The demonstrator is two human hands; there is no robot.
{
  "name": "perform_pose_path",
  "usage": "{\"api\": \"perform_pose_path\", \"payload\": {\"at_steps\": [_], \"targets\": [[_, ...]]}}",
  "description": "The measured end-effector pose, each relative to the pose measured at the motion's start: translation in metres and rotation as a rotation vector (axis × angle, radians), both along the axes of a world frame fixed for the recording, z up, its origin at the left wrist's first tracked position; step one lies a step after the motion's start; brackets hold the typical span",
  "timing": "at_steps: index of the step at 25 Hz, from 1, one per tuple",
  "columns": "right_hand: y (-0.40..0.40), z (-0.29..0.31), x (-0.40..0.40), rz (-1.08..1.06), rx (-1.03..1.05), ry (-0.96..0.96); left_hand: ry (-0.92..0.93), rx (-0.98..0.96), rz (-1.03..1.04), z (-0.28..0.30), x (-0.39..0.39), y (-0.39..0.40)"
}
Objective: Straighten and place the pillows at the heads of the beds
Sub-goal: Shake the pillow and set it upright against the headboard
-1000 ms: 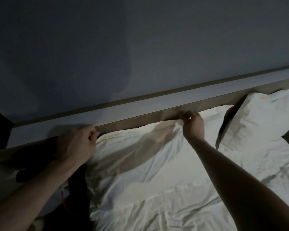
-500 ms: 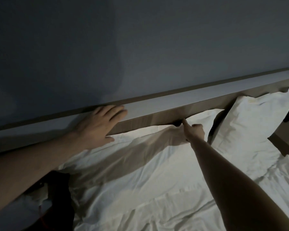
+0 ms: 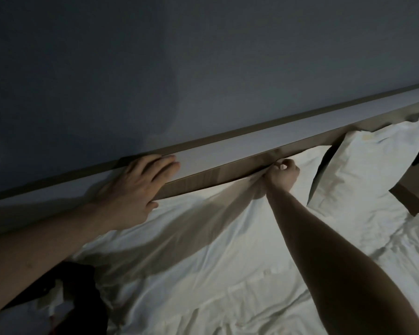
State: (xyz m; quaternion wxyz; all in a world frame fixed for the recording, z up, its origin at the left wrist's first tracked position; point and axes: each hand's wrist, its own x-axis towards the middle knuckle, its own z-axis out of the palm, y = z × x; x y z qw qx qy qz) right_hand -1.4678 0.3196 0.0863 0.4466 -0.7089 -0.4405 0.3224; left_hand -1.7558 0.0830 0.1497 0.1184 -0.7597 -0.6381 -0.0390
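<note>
A large white pillow (image 3: 203, 228) lies flat along the wooden headboard (image 3: 218, 176), its top edge against the board. My right hand (image 3: 282, 176) pinches the pillow's top edge close to its right corner, fingers curled. My left hand (image 3: 136, 189) rests flat with straight fingers on the headboard's ledge above the pillow's left end. A second white pillow (image 3: 363, 170) leans against the headboard to the right, tilted, with a dark gap between the two.
A blue-grey wall (image 3: 203, 68) rises behind the headboard. Crumpled white bedding (image 3: 252, 298) covers the mattress in front. A dark object (image 3: 82, 298) lies at the lower left edge of the bed. A wooden edge (image 3: 409, 199) shows at the far right.
My left hand let go of the pillow's left corner and moved up onto the headboard ledge, fingers spread flat. My right hand stayed at the pillow's top edge and curled on it again.
</note>
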Motion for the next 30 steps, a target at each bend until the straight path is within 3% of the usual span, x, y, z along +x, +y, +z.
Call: {"api": "perform_pose_path", "payload": {"at_steps": [2, 5, 9, 11, 19, 28, 30], "targets": [[-0.005, -0.006, 0.004, 0.034, 0.082, -0.078, -0.002, -0.008, 0.002, 0.0, 0.001, -0.001], [0.001, -0.018, 0.021, 0.146, 0.015, -0.174, 0.022, -0.015, 0.004, 0.0, 0.001, 0.0], [0.01, -0.003, 0.019, -0.019, -0.004, 0.029, 0.026, -0.01, -0.004, -0.002, 0.001, -0.001], [0.004, -0.001, 0.015, -0.021, 0.011, 0.037, 0.031, 0.015, -0.007, 0.0, 0.001, -0.001], [-0.121, -0.042, -0.022, 0.369, 0.006, -0.292, -0.071, -0.158, 0.023, 0.015, 0.002, -0.003], [-0.23, -0.024, -0.044, 0.603, -0.111, -0.327, -0.027, -0.276, -0.005, 0.025, 0.0, -0.003], [-0.249, -0.015, -0.039, 0.705, -0.126, -0.355, 0.099, -0.353, -0.025, 0.034, -0.01, -0.013]]}}
